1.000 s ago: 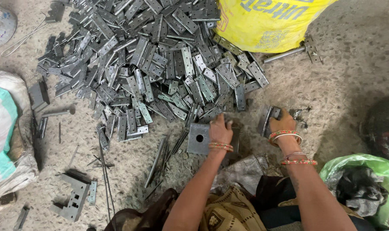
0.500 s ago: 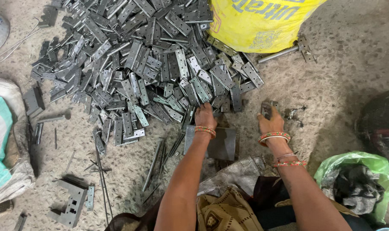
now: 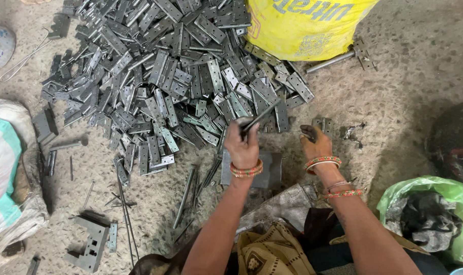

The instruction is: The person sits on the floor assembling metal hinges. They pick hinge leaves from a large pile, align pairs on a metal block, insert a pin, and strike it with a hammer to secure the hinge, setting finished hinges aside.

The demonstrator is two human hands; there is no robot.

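Observation:
A big pile of grey metal hinge plates (image 3: 170,76) covers the concrete floor ahead of me. My left hand (image 3: 243,144) is closed around a thin dark metal rod (image 3: 262,115) that points up and to the right over the pile's near edge. Under that hand lies a flat square metal block (image 3: 269,170). My right hand (image 3: 315,143) rests on the floor just right of the block, its fingers on a small hinge part (image 3: 323,124). Both wrists wear bangles.
A yellow sack (image 3: 307,25) stands at the back right with a hinge and pin (image 3: 351,53) beside it. A green plastic bag (image 3: 430,214) lies at the right, a white and teal sack (image 3: 5,173) at the left. Loose rods (image 3: 185,196) and a metal bracket (image 3: 91,242) lie on the near floor.
My left hand has let go of the square block, reached toward the pile and picked up a thin rod. My right hand has stayed by the small hinge part.

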